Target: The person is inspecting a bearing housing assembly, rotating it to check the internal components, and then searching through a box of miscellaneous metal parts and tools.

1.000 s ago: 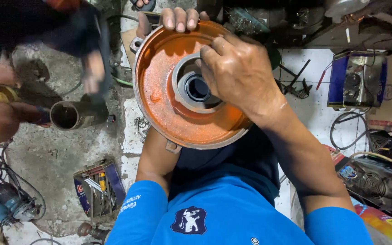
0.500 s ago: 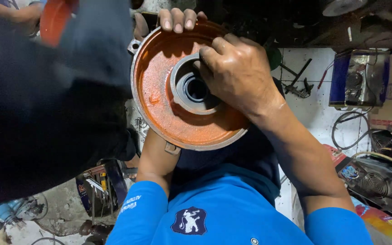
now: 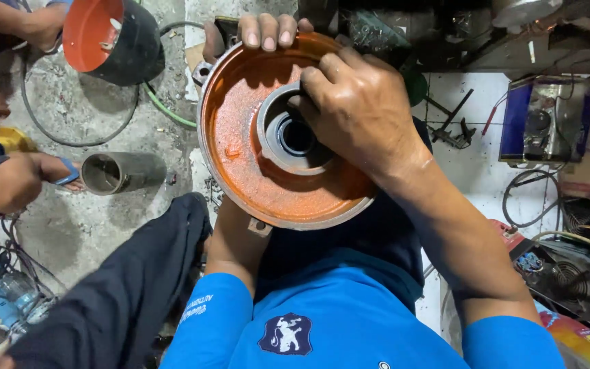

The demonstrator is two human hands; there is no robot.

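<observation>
I hold a round orange-painted metal end cover [image 3: 254,171] tilted toward me, its grey central hub [image 3: 288,137] with a dark bore facing up. My left hand [image 3: 261,31] reaches from behind and grips the far rim, fingertips curled over the top edge. My right hand [image 3: 360,113] rests over the right side of the cover, its fingers pressing at the edge of the hub. My forearms and blue sleeves fill the lower part of the view.
Another person's hands at the upper left hold a black housing with an orange inside [image 3: 107,37]. A short metal tube [image 3: 114,172] lies on the concrete floor, near a sandalled foot [image 3: 49,171]. A power tool [image 3: 1,294] sits lower left; a blue machine [image 3: 544,119] and cables stand right.
The dark-clothed person who blocked the left side has moved off, and their leg now crosses the lower left. The black and orange housing has come into sight. My hands stay on the cover.
</observation>
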